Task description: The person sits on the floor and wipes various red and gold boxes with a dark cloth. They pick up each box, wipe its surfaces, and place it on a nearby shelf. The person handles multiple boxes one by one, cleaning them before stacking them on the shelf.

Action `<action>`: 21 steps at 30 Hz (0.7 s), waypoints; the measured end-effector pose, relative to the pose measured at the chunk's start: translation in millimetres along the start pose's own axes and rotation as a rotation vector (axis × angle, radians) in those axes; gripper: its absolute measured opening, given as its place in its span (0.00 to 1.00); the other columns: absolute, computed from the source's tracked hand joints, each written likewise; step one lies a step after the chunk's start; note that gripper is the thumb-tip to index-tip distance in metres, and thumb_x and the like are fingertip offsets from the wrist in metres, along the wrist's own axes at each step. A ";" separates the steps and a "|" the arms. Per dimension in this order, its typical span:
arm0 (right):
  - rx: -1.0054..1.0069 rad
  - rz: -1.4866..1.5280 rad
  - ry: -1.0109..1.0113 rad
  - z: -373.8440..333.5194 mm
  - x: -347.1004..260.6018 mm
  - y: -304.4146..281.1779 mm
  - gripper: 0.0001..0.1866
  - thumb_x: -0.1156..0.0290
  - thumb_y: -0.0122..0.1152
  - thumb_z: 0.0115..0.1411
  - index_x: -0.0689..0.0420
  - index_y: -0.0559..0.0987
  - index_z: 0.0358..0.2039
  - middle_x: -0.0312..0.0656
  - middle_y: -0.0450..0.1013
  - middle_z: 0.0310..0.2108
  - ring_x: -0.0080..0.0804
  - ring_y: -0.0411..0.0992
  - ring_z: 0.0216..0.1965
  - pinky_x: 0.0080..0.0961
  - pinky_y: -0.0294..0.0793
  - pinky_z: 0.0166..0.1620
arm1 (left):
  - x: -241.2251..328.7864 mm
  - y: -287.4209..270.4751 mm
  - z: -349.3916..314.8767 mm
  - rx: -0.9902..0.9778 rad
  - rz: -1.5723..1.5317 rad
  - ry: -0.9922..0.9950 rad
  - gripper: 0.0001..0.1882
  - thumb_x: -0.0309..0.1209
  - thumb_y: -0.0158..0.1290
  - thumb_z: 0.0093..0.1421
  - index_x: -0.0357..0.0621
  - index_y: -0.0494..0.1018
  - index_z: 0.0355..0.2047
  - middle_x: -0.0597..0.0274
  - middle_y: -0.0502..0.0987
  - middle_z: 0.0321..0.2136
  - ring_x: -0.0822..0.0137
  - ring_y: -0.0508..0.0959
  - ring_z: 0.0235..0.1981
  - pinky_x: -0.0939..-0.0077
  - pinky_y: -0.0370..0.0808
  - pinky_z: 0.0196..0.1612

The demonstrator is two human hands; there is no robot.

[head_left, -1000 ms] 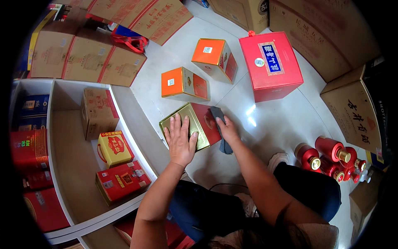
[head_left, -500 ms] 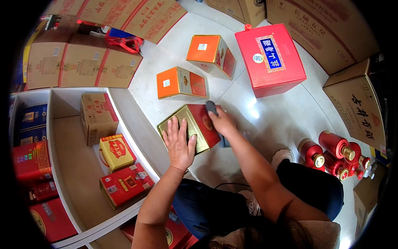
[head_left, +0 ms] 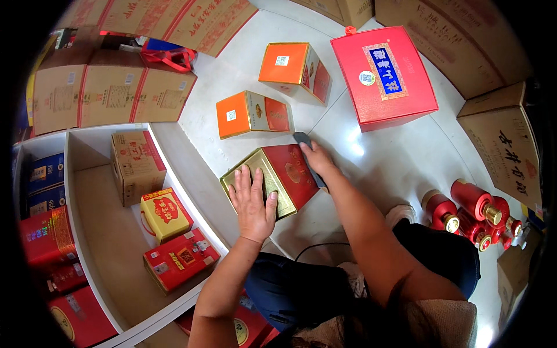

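Note:
A red box with a gold end (head_left: 293,168) lies on the tiled floor in front of me. My left hand (head_left: 253,200) is spread flat on its gold end, fingers apart. At the box's far right edge, my right hand (head_left: 318,158) grips a dark grey cloth (head_left: 303,139), which hangs along that side. Just beyond stand two orange-topped boxes, a nearer one (head_left: 234,116) and a farther one (head_left: 282,62). A large red gift box (head_left: 386,81) with a blue label stands to their right.
A white shelf (head_left: 110,232) at left holds a brown carton (head_left: 137,168), a yellow box (head_left: 165,214) and a red box (head_left: 181,259). Cartons (head_left: 110,95) line the back left. Several red bottles (head_left: 473,200) lie at right by my knee, near a tall carton (head_left: 503,145).
My right hand and the cloth have shifted slightly over the box's right side, baring more of its red face. The left hand stays on the gold end. The view has moved slightly.

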State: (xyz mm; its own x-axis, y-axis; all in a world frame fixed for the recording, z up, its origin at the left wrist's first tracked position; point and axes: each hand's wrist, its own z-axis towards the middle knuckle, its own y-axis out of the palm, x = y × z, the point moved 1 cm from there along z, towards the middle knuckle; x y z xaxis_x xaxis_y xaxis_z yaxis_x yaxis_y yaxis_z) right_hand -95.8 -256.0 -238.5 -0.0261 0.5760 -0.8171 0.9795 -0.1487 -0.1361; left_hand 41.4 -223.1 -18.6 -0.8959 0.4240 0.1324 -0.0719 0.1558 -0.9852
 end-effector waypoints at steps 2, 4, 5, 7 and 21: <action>0.016 -0.008 0.096 -0.6 24.2 1.1 0.28 0.48 0.45 0.59 0.56 0.70 0.51 0.56 0.70 0.46 0.51 0.67 0.49 0.36 0.64 0.51 | -2.8 1.5 -0.2 -0.004 0.006 -0.004 0.29 0.37 0.44 0.59 0.45 0.54 0.60 0.48 0.47 0.63 0.50 0.44 0.65 0.52 0.36 0.63; 0.064 -0.036 0.157 -16.6 44.3 3.8 0.28 0.48 0.45 0.59 0.58 0.71 0.49 0.56 0.70 0.45 0.51 0.68 0.48 0.36 0.65 0.51 | -2.8 0.0 -0.9 -0.012 0.013 -0.014 0.30 0.37 0.44 0.58 0.44 0.54 0.60 0.48 0.47 0.63 0.50 0.44 0.65 0.51 0.36 0.63; 0.090 -0.051 0.186 -24.3 49.0 4.9 0.28 0.48 0.45 0.58 0.59 0.71 0.48 0.56 0.70 0.45 0.51 0.68 0.48 0.37 0.65 0.51 | -1.9 -1.2 -1.2 -0.013 0.016 -0.019 0.30 0.37 0.44 0.58 0.44 0.54 0.60 0.48 0.47 0.63 0.50 0.44 0.65 0.51 0.36 0.63; 0.079 -0.125 0.325 -43.9 42.7 8.4 0.27 0.49 0.44 0.59 0.60 0.72 0.46 0.56 0.70 0.45 0.52 0.68 0.48 0.40 0.65 0.51 | -5.1 -1.8 -3.5 -0.010 0.023 -0.028 0.30 0.38 0.44 0.58 0.43 0.54 0.60 0.47 0.47 0.63 0.49 0.44 0.65 0.51 0.36 0.63; -0.001 -0.200 0.167 34.4 9.8 8.2 0.28 0.49 0.45 0.59 0.63 0.72 0.46 0.57 0.70 0.45 0.52 0.68 0.48 0.38 0.65 0.51 | -5.0 0.1 -0.6 -0.001 -0.003 0.005 0.30 0.41 0.46 0.58 0.41 0.56 0.58 0.45 0.48 0.62 0.46 0.46 0.64 0.48 0.36 0.62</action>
State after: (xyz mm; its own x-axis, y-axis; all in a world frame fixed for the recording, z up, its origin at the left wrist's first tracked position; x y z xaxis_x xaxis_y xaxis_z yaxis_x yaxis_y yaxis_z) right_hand -94.8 -279.2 -266.8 -0.1861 0.7184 -0.6703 0.9583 -0.0177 -0.2851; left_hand 46.1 -224.7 -19.3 -0.8936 0.4278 0.1357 -0.0741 0.1576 -0.9847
